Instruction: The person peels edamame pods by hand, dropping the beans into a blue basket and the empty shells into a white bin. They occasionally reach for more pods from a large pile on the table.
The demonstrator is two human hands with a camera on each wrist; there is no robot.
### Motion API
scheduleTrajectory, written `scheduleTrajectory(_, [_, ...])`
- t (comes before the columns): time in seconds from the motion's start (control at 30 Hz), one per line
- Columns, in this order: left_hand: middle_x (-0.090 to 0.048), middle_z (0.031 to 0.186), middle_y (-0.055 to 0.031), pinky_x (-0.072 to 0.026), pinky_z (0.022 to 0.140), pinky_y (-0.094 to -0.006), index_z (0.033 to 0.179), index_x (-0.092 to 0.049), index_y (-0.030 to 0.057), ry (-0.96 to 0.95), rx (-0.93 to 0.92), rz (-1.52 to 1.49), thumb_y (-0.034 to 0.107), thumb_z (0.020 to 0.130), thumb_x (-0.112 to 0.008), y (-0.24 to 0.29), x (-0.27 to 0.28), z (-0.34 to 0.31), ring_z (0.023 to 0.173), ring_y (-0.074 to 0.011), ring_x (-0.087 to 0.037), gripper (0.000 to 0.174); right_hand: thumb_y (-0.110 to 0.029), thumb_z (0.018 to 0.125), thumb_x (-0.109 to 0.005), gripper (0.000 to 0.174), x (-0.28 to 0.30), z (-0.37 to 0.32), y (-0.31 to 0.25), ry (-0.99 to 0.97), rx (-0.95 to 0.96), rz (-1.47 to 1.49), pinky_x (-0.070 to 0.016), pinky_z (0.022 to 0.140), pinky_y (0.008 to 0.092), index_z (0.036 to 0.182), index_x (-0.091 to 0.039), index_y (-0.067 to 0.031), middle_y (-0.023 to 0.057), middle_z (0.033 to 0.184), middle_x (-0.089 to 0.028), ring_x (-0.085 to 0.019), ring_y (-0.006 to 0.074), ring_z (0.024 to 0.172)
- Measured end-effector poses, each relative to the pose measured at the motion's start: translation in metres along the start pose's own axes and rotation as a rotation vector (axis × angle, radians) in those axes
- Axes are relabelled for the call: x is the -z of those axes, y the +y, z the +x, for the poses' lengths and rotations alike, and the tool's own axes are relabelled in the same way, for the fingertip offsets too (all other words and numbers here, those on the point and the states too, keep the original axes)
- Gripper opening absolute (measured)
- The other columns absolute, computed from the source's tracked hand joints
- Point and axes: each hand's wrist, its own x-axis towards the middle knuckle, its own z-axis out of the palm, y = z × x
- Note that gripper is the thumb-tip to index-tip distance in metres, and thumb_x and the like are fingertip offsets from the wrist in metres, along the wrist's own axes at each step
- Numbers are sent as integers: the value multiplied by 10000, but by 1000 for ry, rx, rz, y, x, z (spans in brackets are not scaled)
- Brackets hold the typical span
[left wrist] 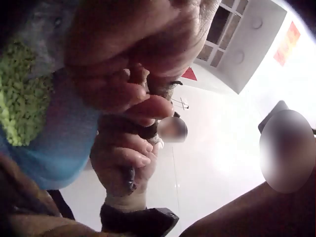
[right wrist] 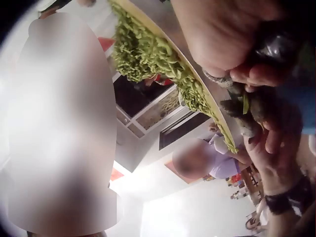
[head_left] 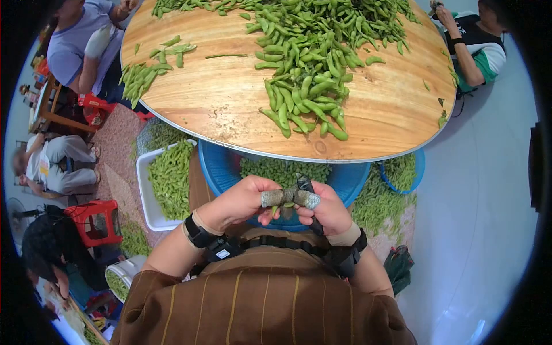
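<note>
My left hand (head_left: 241, 201) and right hand (head_left: 333, 211) meet over a blue basin (head_left: 214, 167); both thumbs are wrapped in grey tape. Between their fingertips is a green soybean pod (head_left: 275, 210), which the left hand pinches; the right wrist view shows a sliver of this pod (right wrist: 246, 102) between the taped thumbs. The right hand grips a slim black tool (head_left: 305, 183) against its palm, one end sticking out past the little finger in the left wrist view. Fingers hide most of the tool, so I cannot tell its kind. Shelled green beans (head_left: 282, 168) lie in the basin.
A round wooden table (head_left: 213, 109) stands just ahead, heaped with soybean pods (head_left: 310, 75). Left of the basin is a white tub (head_left: 150, 201) of pods, with a red stool (head_left: 95, 221) farther off. Pods cover the floor at right. Other people sit around.
</note>
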Motion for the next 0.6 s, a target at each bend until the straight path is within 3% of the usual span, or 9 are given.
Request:
scheduleTrajectory(0.17, [-646, 719, -85, -468, 455, -230, 928, -595, -1, -74, 32, -246, 194, 950, -512, -1, 2, 1, 496, -123, -583, 214, -160, 913, -575, 112, 8, 0, 1, 63, -30, 120, -373, 482, 219, 912, -557, -49, -21, 694, -480, -408, 62, 552])
scheduleTrajectory(0.27, [-646, 717, -90, -455, 457, -218, 985, -593, -12, 17, -11, -119, 211, 951, -522, 0, -4, 7, 491, -126, -578, 237, -140, 908, -576, 100, 11, 1, 5, 136, 78, 39, -373, 471, 219, 900, -556, -42, -18, 672, -491, -424, 60, 534])
scheduleTrajectory(0.33, [-651, 736, -106, -460, 449, -221, 1077, -572, -47, 300, -28, 141, 144, 945, -488, -1, 0, 14, 526, -125, -606, 247, -129, 904, -579, 96, 14, 2, 9, 200, 143, -102, -373, 462, 220, 893, -556, -37, -16, 653, -497, -434, 61, 520])
scheduleTrajectory(0.37, [-651, 736, -106, -460, 449, -221, 1077, -572, -47, 300, -31, 142, 144, 945, -488, 0, 2, 15, 526, -125, -606, 247, -117, 900, -582, 91, 15, 3, 11, 264, 207, -242, -372, 454, 220, 885, -556, -31, -15, 635, -502, -444, 62, 507])
scheduleTrajectory(0.43, [-651, 730, -103, -463, 444, -228, 1159, -544, -68, 357, 9, 215, 128, 937, -479, 1, 5, 16, 518, -129, -605, 303, -112, 897, -586, 91, 18, 3, 15, 263, 217, -223, -371, 446, 220, 879, -557, -28, -14, 622, -506, -450, 63, 495])
scheduleTrajectory(0.57, [-637, 695, -74, -461, 435, -225, 1081, -589, -62, 430, -82, 277, 127, 923, -524, -8, 2, 24, 494, -117, -583, 255, -109, 894, -592, 94, 15, 3, 16, 284, 227, -231, -370, 438, 218, 873, -561, -23, -13, 615, -511, -457, 60, 487])
scheduleTrajectory(0.6, [-633, 682, -79, -460, 426, -233, 1068, -603, -60, 443, -98, 409, 110, 911, -534, -7, 2, 27, 485, -113, -575, 242, -109, 894, -592, 94, 13, 3, 15, 280, 226, -233, -370, 438, 218, 873, -561, -23, -13, 615, -511, -457, 60, 487])
